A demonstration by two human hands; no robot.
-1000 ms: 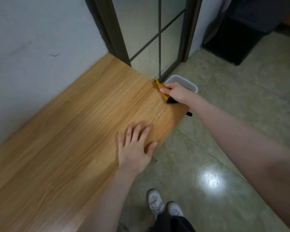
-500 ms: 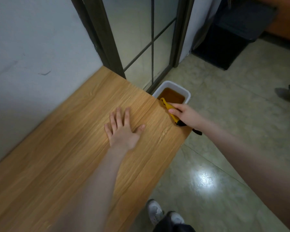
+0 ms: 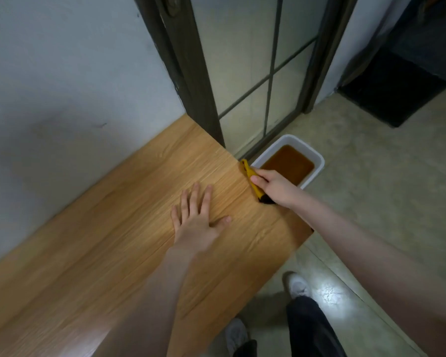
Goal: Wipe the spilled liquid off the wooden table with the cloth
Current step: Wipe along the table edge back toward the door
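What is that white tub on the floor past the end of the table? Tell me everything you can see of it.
The white tub is a rectangular container with rounded corners and a thick rim, plastic by the look of it. It sits upright on the tiled floor, just beyond the far end of the wooden table and below its edge, beside the glass door. It holds a brown liquid that looks still. The right hand covers its near corner, so contact cannot be told.

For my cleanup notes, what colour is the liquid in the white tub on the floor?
Brown, in the head view: the liquid fills the tub.
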